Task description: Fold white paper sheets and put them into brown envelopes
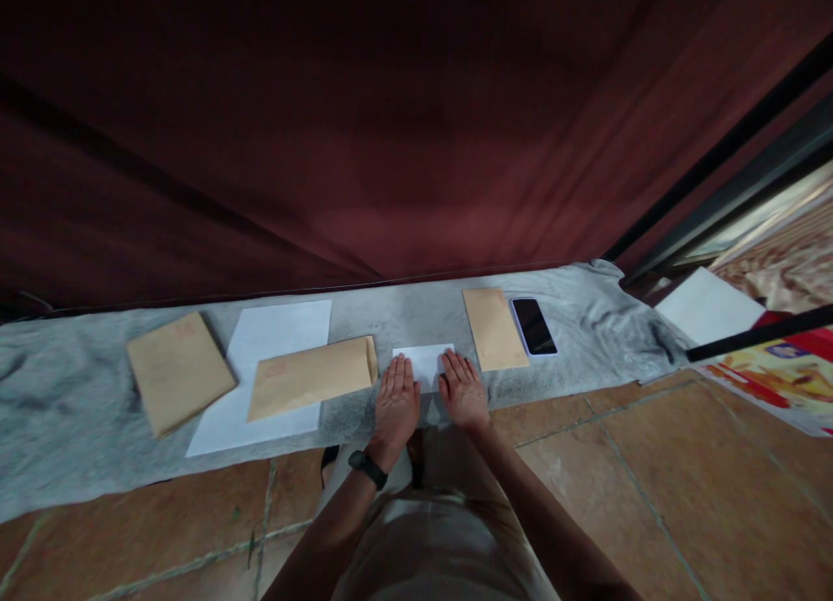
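A small white sheet of paper, which looks folded (425, 367), lies on the grey cloth in front of me. My left hand (396, 403) rests flat on its left side, fingers stretched out, with a dark watch (368, 469) on the wrist. On the paper's right side my right hand (464, 391) lies flat too, fingers extended. Left of my left hand, a brown envelope (312, 375) with its flap end toward me lies over large white sheets (286, 323). Another brown envelope (495, 328) is just beyond my right hand.
A stack of brown envelopes (182, 371) sits at the left, overlapping the white sheets. A phone (534, 326) lies right of the single envelope. Grey cloth (592, 341) covers the narrow surface, backed by a dark red curtain (416, 150). A colourful box (781, 375) stands at the far right.
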Demonstrator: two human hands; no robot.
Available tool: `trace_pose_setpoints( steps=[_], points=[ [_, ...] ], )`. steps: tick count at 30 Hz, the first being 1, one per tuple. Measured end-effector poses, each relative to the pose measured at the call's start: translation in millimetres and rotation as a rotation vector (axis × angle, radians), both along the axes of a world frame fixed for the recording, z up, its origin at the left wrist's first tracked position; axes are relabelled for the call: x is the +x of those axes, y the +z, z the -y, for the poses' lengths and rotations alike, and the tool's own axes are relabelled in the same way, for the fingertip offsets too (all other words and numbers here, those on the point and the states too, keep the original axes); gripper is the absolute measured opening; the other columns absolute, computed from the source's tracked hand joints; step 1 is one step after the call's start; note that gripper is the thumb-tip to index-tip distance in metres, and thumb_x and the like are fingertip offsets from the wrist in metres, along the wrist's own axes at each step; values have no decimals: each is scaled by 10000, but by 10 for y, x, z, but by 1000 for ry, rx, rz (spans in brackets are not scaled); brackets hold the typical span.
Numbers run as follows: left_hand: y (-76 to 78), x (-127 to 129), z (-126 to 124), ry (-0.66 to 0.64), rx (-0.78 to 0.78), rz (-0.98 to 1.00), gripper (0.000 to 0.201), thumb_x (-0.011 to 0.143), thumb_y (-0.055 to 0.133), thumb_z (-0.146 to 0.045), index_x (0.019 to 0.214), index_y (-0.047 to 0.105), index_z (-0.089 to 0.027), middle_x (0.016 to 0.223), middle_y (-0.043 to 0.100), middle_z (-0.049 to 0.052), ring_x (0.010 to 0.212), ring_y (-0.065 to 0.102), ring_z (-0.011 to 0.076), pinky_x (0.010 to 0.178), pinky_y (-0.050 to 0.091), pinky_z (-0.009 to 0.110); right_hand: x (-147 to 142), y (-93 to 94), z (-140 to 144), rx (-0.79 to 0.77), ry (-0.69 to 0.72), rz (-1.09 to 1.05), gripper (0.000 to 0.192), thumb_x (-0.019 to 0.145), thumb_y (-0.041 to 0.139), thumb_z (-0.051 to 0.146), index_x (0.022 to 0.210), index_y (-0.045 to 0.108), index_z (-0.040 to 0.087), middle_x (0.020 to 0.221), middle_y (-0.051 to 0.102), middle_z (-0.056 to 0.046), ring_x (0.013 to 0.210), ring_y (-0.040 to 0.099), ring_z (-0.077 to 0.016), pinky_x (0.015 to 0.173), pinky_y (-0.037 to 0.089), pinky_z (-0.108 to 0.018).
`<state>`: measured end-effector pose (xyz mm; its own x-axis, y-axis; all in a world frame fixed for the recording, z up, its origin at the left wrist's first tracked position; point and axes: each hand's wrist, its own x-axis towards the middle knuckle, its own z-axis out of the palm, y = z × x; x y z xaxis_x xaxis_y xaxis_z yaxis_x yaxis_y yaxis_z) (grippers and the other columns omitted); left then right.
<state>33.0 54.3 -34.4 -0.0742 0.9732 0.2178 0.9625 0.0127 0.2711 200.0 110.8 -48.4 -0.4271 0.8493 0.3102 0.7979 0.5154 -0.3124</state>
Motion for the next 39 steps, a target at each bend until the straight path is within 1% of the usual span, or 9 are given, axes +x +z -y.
trace_pose_setpoints(
  steps=[4, 8, 11, 16, 19, 27, 35, 37, 39],
  points=[
    [79, 48, 162, -13, -18, -28, 546, 1015, 348, -211, 1520, 412, -14, 1585, 418, 244, 1515, 352, 311, 1211, 366, 512, 19, -18, 12, 6, -13, -12, 486, 1039, 412, 256, 1490, 505, 102, 1547, 511, -142, 1450, 451, -277, 1206, 349, -492],
    [272, -131, 288, -27, 22, -104, 609, 1001, 446, -259, 1588, 340, -139, 1666, 304, 170, 1572, 194, 324, 1253, 245, 564, 34, -20, -2, 8, 1, -25, 490, 1038, 421, 259, 1500, 494, 112, 1544, 515, -139, 1453, 442, -286, 1196, 364, -500],
    [451, -581, 251, 55, -39, -170, 773, 919, 613, -330, 1615, 294, -218, 1699, 194, 175, 1580, 105, 388, 1241, 124, 656, 55, -21, -20, 12, 19, -48, 487, 1027, 431, 247, 1495, 500, 134, 1524, 537, -140, 1447, 451, -281, 1179, 389, -503],
    [702, -1486, 9, 113, -424, -182, 1100, 739, 777, -456, 1642, 180, -260, 1717, 107, 177, 1580, 92, 397, 1229, 126, 633, 71, -29, -27, 32, 35, -69, 479, 1022, 421, 244, 1476, 517, 124, 1512, 546, -147, 1429, 471, -283, 1172, 401, -507],
    [771, -1740, -81, 65, -533, -178, 1150, 704, 769, -500, 1644, 155, -250, 1716, 117, 181, 1577, 97, 401, 1227, 100, 633, 67, -34, -18, 39, 34, -70, 484, 1018, 427, 251, 1477, 520, 129, 1509, 548, -153, 1423, 475, -287, 1168, 406, -516],
    [689, -1736, -89, 18, -551, -147, 1209, 655, 770, -557, 1642, 162, -215, 1706, 129, 215, 1574, 101, 406, 1237, 82, 614, 53, 12, -19, 7, 56, -137, 476, 1010, 420, 216, 1466, 529, 136, 1516, 537, -157, 1455, 438, -275, 1168, 424, -514],
    [662, -1787, -143, -5, -558, -135, 1232, 621, 806, -545, 1637, 178, -239, 1693, 185, 206, 1564, 143, 414, 1234, 92, 635, -296, 119, 14, -60, 160, -210, 492, 1006, 416, 187, 1490, 501, 212, 1520, 536, -111, 1458, 441, -222, 1171, 448, -444],
    [678, -1739, -127, -5, -519, -126, 1218, 630, 812, -547, 1635, 193, -245, 1702, 164, 200, 1566, 131, 423, 1231, 79, 652, -380, 128, 37, -50, 195, -158, 482, 1004, 427, 184, 1477, 519, 191, 1530, 526, -116, 1470, 425, -230, 1191, 424, -450],
    [684, -1593, -90, -23, -408, -109, 1153, 686, 800, -524, 1634, 203, -252, 1711, 145, 182, 1571, 125, 411, 1238, 85, 648, -447, 135, 57, -41, 221, -90, 483, 1004, 436, 187, 1479, 519, 176, 1544, 512, -121, 1472, 422, -242, 1212, 393, -472]
  ],
)
